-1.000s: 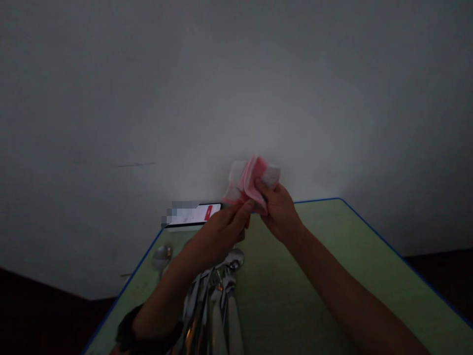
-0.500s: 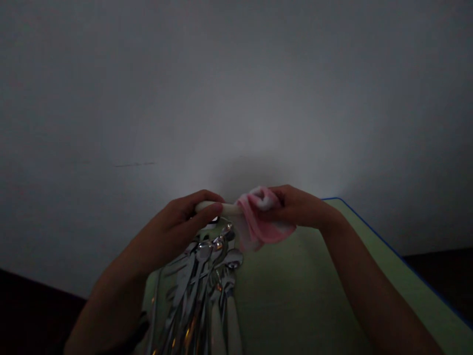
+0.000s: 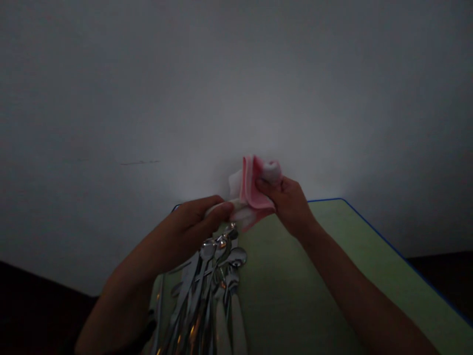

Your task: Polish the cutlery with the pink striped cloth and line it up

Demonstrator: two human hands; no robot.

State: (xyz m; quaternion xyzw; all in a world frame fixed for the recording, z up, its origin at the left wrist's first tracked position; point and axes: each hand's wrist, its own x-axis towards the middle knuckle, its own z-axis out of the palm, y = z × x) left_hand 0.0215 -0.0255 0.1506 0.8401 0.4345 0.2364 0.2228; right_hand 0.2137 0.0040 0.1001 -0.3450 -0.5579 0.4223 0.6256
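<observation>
My left hand (image 3: 190,227) is closed around the pale handle of a white-handled utensil (image 3: 237,203), thumb along its near side. The other end of this utensil is hidden inside a pink and white cloth (image 3: 253,185), so its kind does not show. My right hand (image 3: 293,204) grips the bunched cloth, thumb on top, fingers mostly behind it. Below the left hand lies a pile of metal cutlery (image 3: 201,281), with spoons and forks among it, some with white handles.
Under the cutlery is a light green table (image 3: 291,296) with a blue edge (image 3: 373,229) on the right. A grey-white wall (image 3: 258,88) rises directly behind the table. The light is dim, and dark areas lie at both lower sides.
My right hand has turned upward, and the cloth has swung up and slightly left, with its folds now standing higher. The left hand has shifted a little right with the handle.
</observation>
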